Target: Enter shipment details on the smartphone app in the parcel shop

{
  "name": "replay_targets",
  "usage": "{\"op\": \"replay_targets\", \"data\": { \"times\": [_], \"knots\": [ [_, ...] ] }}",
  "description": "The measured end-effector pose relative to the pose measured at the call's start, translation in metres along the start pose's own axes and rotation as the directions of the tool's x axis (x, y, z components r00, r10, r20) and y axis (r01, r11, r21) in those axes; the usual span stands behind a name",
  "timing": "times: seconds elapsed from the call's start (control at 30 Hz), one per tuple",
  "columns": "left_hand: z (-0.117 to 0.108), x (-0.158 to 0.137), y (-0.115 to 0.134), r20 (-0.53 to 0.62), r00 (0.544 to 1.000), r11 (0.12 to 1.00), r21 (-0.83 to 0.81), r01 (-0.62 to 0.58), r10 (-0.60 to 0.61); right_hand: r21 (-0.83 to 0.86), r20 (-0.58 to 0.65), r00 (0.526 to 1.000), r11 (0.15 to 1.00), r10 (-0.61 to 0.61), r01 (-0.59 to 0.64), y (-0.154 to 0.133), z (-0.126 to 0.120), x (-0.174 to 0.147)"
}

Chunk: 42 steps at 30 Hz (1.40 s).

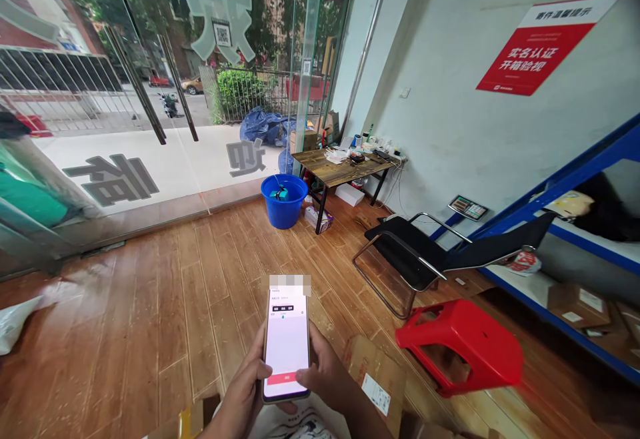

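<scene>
A smartphone (287, 349) is held upright in front of my lap, its screen lit mostly white with a red button near the bottom and a small black pop-up bar higher up. The top of the screen is blurred out. My left hand (250, 372) wraps the phone's left side, thumb at the edge of the red button. Round the right side curls my right hand (323, 372), its thumb over the right end of that button. Fingers behind the phone are mostly hidden.
A cardboard box (380, 372) with a label and a red plastic stool (465, 345) lie to the right. Beyond are a black chair (415, 252), blue shelving (570, 225), a wooden table (345, 169) and a blue bucket (284, 212). Glass doors (145, 92) stand ahead.
</scene>
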<state>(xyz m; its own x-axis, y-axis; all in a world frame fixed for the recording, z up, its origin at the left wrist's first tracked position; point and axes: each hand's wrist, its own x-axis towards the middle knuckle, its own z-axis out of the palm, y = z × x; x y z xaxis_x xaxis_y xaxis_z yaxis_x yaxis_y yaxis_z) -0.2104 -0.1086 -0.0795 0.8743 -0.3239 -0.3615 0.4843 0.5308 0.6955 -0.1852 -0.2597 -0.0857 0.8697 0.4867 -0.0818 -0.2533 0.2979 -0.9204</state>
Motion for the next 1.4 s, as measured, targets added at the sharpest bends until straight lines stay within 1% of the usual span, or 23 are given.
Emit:
{"op": "replay_targets", "data": {
  "times": [0.1,0.2,0.23,0.37,0.47,0.57,0.67,0.73,0.83,0.97,1.07,1.13,1.2,1.3,1.37,1.4],
  "knots": [
    [0.000,0.000,0.000,-0.013,1.000,0.999,-0.043,-0.023,0.022,-0.021,0.030,0.999,1.000,0.017,-0.016,-0.003,0.002,0.000],
    [-0.001,0.001,0.001,-0.019,0.999,0.998,-0.044,-0.033,0.032,-0.031,0.008,1.000,1.000,-0.001,0.001,-0.003,0.003,0.002],
    [-0.001,0.002,0.002,-0.018,1.000,0.999,-0.033,-0.024,0.024,-0.014,0.002,1.000,1.000,-0.001,0.001,-0.003,0.003,0.003],
    [-0.001,0.004,0.005,-0.027,1.000,1.000,0.007,-0.009,0.009,0.146,0.010,0.999,0.989,0.032,-0.033,0.001,0.001,0.007],
    [0.000,0.006,0.007,-0.072,0.997,1.000,-0.017,-0.014,0.013,0.179,-0.026,1.000,0.984,0.004,0.001,0.006,-0.001,0.013],
    [-0.003,0.010,0.006,-0.105,0.994,1.000,-0.030,-0.002,-0.001,0.186,-0.071,0.997,0.982,-0.006,0.019,0.011,-0.002,0.020],
    [-0.012,0.014,0.005,-0.094,0.995,1.000,0.003,0.015,-0.015,0.179,-0.148,0.989,0.984,0.021,0.005,0.014,-0.001,0.028],
    [-0.020,0.016,0.003,-0.084,0.996,0.999,0.026,0.033,-0.031,0.185,-0.207,0.978,0.983,0.035,0.004,0.013,0.001,0.035],
    [-0.032,0.022,0.002,-0.053,0.995,0.996,0.021,0.087,-0.086,0.205,-0.316,0.947,0.979,0.051,0.016,0.009,0.002,0.045],
    [-0.043,0.033,0.004,0.030,0.984,0.984,0.037,0.172,-0.174,0.199,-0.459,0.887,0.979,0.056,0.041,0.003,-0.001,0.055],
    [-0.043,0.048,0.005,0.093,0.966,0.967,0.113,0.229,-0.240,0.192,-0.576,0.816,0.979,0.051,0.074,-0.002,-0.008,0.060],
    [-0.043,0.064,0.002,0.143,0.945,0.948,0.167,0.269,-0.294,0.180,-0.656,0.754,0.978,0.041,0.103,-0.005,-0.017,0.063],
    [-0.044,0.084,-0.007,0.211,0.923,0.940,0.193,0.283,-0.321,0.153,-0.728,0.685,0.980,0.023,0.130,-0.009,-0.029,0.066],
    [-0.044,0.120,-0.024,0.292,0.907,0.948,0.188,0.255,-0.302,0.107,-0.816,0.578,0.979,-0.013,0.174,-0.015,-0.052,0.069],
    [-0.037,0.145,-0.033,0.348,0.888,0.948,0.213,0.236,-0.299,0.101,-0.856,0.516,0.974,-0.019,0.202,-0.020,-0.071,0.069],
    [-0.030,0.157,-0.035,0.372,0.878,0.946,0.233,0.225,-0.300,0.106,-0.871,0.491,0.970,-0.016,0.219,-0.024,-0.081,0.068]
  ]
}}
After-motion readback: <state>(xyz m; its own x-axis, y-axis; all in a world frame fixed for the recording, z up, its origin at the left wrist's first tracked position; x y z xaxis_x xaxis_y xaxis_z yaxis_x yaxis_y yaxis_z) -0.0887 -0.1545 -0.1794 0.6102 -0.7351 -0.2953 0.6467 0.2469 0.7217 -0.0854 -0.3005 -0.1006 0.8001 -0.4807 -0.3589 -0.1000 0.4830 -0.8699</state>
